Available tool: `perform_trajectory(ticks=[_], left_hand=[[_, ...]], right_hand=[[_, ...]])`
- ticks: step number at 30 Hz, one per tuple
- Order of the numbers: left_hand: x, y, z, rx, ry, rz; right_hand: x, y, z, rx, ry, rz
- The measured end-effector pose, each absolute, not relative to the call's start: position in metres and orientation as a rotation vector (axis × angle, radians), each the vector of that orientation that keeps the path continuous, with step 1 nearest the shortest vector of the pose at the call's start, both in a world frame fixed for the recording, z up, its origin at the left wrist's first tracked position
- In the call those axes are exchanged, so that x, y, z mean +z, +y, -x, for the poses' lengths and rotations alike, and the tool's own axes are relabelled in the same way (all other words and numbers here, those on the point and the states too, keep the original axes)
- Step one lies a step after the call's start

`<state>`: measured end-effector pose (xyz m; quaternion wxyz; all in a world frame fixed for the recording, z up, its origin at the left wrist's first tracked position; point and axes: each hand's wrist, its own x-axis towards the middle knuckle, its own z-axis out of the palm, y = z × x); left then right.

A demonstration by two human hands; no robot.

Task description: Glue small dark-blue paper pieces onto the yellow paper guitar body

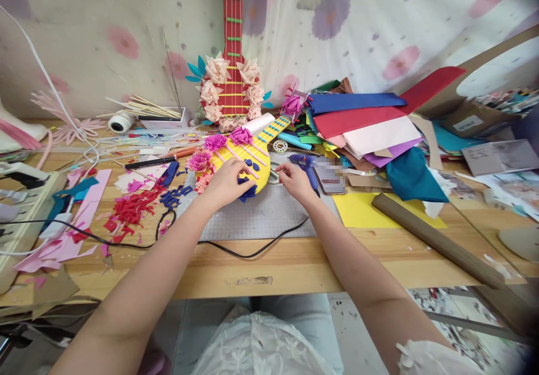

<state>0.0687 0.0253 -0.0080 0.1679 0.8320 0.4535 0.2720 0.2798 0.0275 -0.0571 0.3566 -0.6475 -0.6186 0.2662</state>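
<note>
A small yellow paper guitar lies tilted on a grey cutting mat, with pink paper flowers along its left side. My left hand rests over the guitar's lower body, thumb and fingers curled in at a dark blue paper flower on its lower edge. Just right of the guitar is my right hand, its fingers drawn together; whatever is between them is too small to make out. By those fingertips lies a pale loop-shaped handle. Behind that hand lies a blue glue gun.
A larger red paper guitar with cream flowers stands against the wall covering. Red paper scraps lie left, stacked coloured sheets right. A black cord crosses the front. A brown cardboard tube lies at right.
</note>
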Motion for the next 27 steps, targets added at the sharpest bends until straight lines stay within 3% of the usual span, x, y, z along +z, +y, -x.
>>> perform_trajectory(ticks=[8, 15, 27], left_hand=[[-0.012, 0.026, -0.076, 0.653, 1.321, -2.399], [-0.014, 0.027, -0.073, 0.884, 1.301, -2.219], [-0.006, 0.032, -0.057, 1.142, 1.377, -1.906]], right_hand=[[-0.041, -0.003, -0.316, 0.499, -1.679, 2.08], [-0.061, -0.001, -0.396, 0.049, -1.397, 2.203], [-0.073, 0.059, -0.395, 0.137, -1.357, 2.504]])
